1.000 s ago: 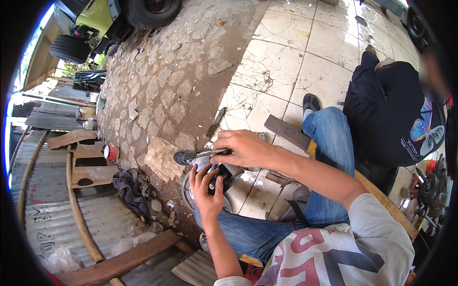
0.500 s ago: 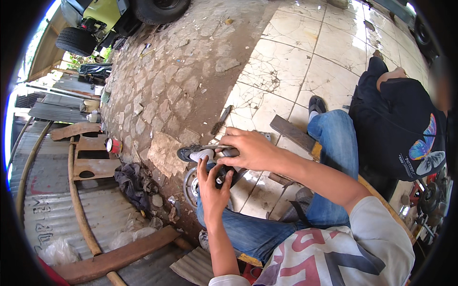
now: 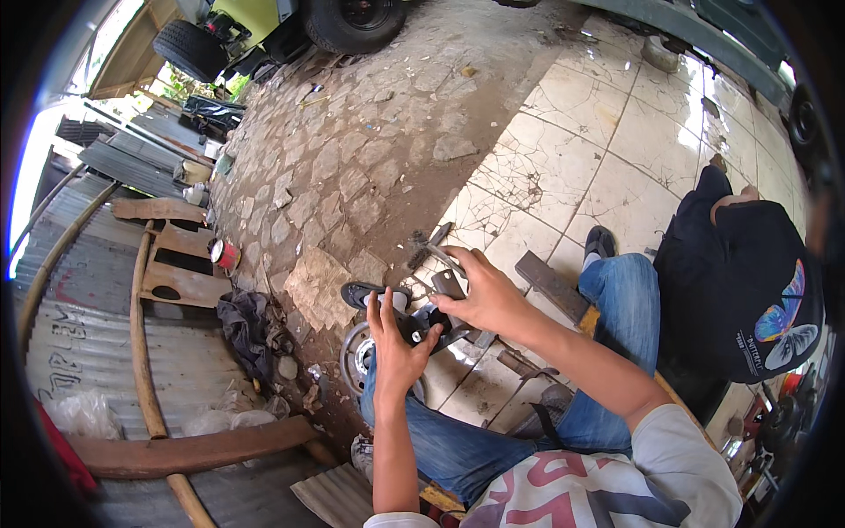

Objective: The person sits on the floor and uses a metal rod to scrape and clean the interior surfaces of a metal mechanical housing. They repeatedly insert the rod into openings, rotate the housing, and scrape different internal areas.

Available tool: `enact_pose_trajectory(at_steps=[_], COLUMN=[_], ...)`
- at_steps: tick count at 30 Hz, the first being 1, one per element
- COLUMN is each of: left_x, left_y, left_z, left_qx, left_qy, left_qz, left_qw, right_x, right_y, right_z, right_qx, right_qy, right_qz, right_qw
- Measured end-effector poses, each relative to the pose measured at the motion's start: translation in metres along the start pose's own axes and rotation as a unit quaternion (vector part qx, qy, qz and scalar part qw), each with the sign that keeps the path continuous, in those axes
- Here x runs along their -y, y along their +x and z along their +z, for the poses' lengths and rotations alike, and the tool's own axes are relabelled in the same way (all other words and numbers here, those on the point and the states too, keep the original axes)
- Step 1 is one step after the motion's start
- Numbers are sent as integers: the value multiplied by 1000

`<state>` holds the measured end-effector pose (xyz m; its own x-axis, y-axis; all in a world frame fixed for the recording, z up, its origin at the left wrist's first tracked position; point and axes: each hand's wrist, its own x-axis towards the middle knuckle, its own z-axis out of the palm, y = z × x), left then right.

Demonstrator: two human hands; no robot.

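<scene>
My left hand (image 3: 400,352) grips a dark mechanical part (image 3: 415,335) with a small bright metal end, thumb on one side and fingers on the other. Close on its right, my right hand (image 3: 488,295) pinches a thin grey metal tool (image 3: 447,258) that slants up to the left; its exact kind cannot be made out. A black cylindrical piece (image 3: 448,282) shows below the tool, at the right thumb. Beside my left hand is a round metal disc (image 3: 354,359) with holes, partly hidden by my hand and leg. A dark-bristled brush (image 3: 428,246) lies on the floor just past the tool.
A person in a black shirt (image 3: 739,273) sits close on my right. A dark bar (image 3: 552,283) lies by my right knee. Corrugated sheets (image 3: 114,352), a wooden plank (image 3: 194,451) and a red can (image 3: 225,254) are on the left. A vehicle wheel (image 3: 354,22) stands at the back.
My right hand has shifted right and tilted the grey tool upward, uncovering the black cylindrical piece. My left hand keeps its grip. The whole view has swung slightly.
</scene>
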<state>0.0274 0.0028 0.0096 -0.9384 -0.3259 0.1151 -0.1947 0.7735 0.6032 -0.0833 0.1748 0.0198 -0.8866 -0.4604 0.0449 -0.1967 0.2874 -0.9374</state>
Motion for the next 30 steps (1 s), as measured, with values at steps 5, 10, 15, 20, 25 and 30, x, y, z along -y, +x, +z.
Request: enact_pose_trajectory(at_steps=[5, 10, 15, 20, 25, 30], left_x=[-7, -6, -21, -23, -20, -7], left_y=[1, -7, -9, -3, 2, -5], left_z=[3, 9, 3, 0, 3, 8], left_qx=[-26, -31, -42, -11, -34, -47], left_qy=[7, -39, -23, -37, -50, -374], left_qz=[-33, -68, -77, -72, -7, -124], left_qw=[999, 996, 996, 997, 998, 918], right_x=[1, -21, -13, -31, -37, -43], right_y=[11, 17, 17, 21, 23, 20], right_z=[-7, -1, -10, -7, -12, -10], right_qx=[81, 125, 152, 131, 120, 127], right_qy=[22, 87, 134, 180, 184, 222], right_qz=[86, 73, 125, 85, 92, 44], right_qw=[993, 986, 971, 971, 971, 966])
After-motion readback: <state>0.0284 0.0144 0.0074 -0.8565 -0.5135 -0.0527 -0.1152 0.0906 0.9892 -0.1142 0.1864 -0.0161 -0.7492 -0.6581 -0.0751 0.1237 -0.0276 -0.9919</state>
